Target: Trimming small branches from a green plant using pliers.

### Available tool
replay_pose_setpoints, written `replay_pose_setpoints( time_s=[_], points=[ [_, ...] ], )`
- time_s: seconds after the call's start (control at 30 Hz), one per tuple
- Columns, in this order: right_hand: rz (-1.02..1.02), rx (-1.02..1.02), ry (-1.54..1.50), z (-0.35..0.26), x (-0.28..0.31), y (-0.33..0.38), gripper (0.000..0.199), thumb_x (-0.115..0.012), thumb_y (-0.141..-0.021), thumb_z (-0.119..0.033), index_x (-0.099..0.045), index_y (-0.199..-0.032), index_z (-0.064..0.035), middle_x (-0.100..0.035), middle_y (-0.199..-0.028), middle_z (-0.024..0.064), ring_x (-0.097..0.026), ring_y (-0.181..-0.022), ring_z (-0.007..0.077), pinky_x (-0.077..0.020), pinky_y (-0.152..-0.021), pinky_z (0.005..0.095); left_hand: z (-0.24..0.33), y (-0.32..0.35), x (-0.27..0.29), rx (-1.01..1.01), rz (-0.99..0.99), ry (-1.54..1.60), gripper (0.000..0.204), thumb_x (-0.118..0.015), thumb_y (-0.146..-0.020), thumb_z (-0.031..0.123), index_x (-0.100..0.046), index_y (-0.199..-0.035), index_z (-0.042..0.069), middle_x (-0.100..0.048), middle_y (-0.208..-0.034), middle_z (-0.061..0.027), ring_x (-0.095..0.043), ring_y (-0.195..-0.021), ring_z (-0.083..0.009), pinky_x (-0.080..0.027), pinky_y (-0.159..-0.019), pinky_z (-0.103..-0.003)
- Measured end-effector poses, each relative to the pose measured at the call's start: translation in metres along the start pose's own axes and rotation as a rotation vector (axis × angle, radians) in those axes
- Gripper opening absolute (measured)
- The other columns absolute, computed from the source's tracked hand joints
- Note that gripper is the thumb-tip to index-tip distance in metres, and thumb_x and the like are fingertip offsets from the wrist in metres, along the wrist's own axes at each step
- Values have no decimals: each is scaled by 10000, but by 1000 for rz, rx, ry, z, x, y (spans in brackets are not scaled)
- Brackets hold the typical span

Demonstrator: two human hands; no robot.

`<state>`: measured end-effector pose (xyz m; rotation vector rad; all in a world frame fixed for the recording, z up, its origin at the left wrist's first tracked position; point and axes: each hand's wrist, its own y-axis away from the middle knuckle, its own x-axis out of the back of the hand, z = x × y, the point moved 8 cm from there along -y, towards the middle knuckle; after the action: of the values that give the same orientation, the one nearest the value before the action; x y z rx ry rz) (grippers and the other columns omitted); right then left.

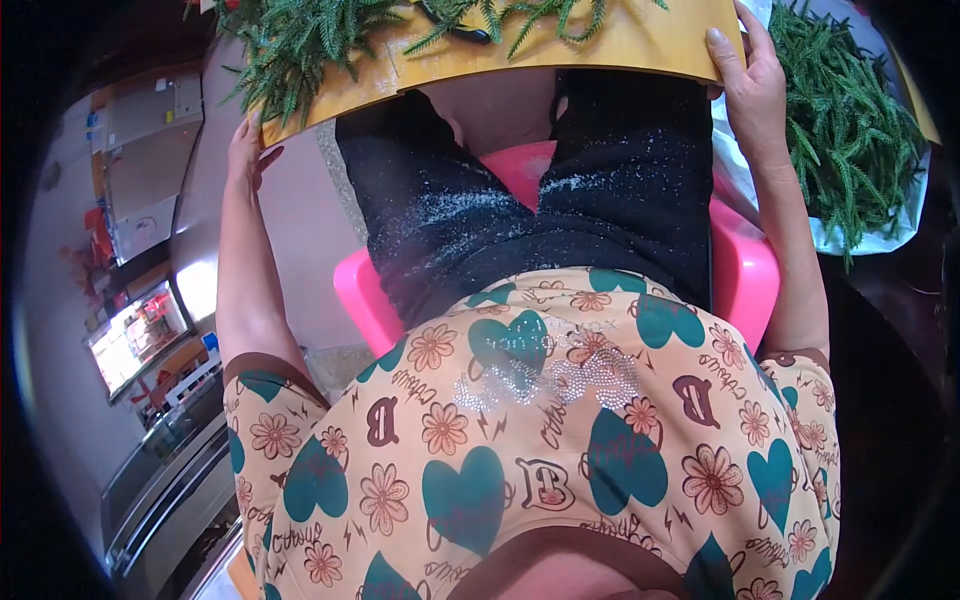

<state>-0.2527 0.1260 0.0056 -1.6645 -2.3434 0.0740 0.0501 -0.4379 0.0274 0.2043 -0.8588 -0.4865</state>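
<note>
One yellow board (640, 45) is resting across the lap; left hand (245, 150) fingers and right hand (750, 85) fingers are clamping its opposite edges, two green sprig heaps (300, 40) lying beyond them.

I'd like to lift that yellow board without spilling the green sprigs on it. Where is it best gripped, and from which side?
Grip the yellow board at its two opposite side edges, coming in from either side, as the left hand and right hand do. It is wide, flat and loaded with green sprigs, so a grip at both edges probably keeps it level.
</note>
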Motion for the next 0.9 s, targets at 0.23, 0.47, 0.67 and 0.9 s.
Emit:
replay_pose_setpoints(
  time_s=[0.23,0.47,0.67,0.9],
  points=[
    [188,-341,-231,1,8,1,157,-612,-720,-56,-605,-875,-31,-605,-806,97,-597,-680,259,-484,-594,301,1,7,5,-54,35,47,474,-565,-891,471,-509,-1241,157,-624,-1043,0,-612,-902,-127,-558,-697,-336],
    [53,-143,-229,30,29,-10,440,-551,-934,-180,-434,-1322,-7,-623,-1029,53,-551,-689,47,-422,-538,182,4,37,-18,-89,-33,-72,483,-550,-899,467,-480,-1195,92,-613,-912,-20,-608,-761,-132,-543,-613,-295],
    [63,-191,-200,18,52,-3,406,-544,-938,-172,-465,-1306,-21,-631,-982,25,-485,-588,18,-363,-457,174,10,64,-24,-164,-91,-161,481,-529,-912,457,-461,-1110,24,-577,-780,-61,-584,-605,-136,-516,-509,-279],
    [84,-258,-217,33,87,5,395,-543,-936,-156,-475,-1307,-37,-641,-979,23,-480,-545,15,-338,-413,163,-9,106,-31,-225,-139,-195,502,-519,-914,471,-450,-1031,-12,-564,-725,-92,-561,-520,-149,-492,-440,-277]
  ],
)
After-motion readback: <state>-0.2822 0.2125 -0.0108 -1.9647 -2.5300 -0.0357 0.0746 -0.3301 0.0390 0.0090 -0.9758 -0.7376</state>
